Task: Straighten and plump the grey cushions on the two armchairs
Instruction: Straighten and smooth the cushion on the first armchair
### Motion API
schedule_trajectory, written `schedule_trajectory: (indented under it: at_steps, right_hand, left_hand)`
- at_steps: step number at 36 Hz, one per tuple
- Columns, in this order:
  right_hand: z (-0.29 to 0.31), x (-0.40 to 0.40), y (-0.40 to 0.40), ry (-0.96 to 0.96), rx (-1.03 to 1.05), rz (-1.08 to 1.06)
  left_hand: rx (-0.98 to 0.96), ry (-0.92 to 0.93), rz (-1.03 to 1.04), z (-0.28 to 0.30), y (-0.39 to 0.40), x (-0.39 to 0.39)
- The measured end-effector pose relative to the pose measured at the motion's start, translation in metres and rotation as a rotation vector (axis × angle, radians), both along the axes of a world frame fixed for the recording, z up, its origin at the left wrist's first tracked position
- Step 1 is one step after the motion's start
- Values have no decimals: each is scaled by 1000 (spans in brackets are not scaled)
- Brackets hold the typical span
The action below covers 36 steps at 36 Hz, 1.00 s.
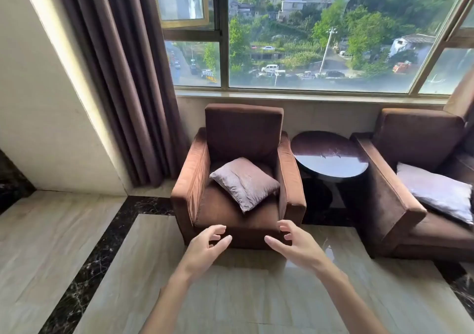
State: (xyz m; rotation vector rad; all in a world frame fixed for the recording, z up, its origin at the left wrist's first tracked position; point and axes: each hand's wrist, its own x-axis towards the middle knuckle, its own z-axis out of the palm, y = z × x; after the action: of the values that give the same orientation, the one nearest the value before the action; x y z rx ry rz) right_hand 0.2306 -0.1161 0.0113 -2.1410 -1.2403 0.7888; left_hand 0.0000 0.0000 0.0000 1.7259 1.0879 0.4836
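A grey cushion [245, 183] lies askew, turned like a diamond, on the seat of the left brown armchair [191, 180]. A second grey cushion [438, 192] lies tilted on the seat of the right brown armchair [392, 200], partly cut off by the frame edge. My left hand [207, 247] and my right hand [295, 244] reach forward side by side in front of the left armchair's seat edge. Both have loosely spread fingers, hold nothing, and are apart from the cushion.
A round dark glossy side table [329, 158] stands between the armchairs. Brown curtains [123, 82] hang at the left beside a cream wall. A wide window [320, 39] runs behind the chairs. The floor [230, 295] is pale tile with a dark marble border.
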Motion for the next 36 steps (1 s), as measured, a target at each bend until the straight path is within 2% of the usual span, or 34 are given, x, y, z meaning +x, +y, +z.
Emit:
schedule_trajectory:
  at_steps: [7, 16, 23, 36]
  right_hand:
    - [18, -17, 18, 187, 256, -192]
    - [26, -43, 43, 537, 402, -394]
    - [14, -38, 77, 572, 380, -417]
    - [-19, 39, 172, 641, 335, -473]
  left_hand:
    - [-47, -101, -21, 20, 42, -25]
    - [-161, -312, 101, 23, 62, -50]
    - [-191, -344, 100, 25, 99, -35]
    - [-245, -316, 126, -4, 198, 44]
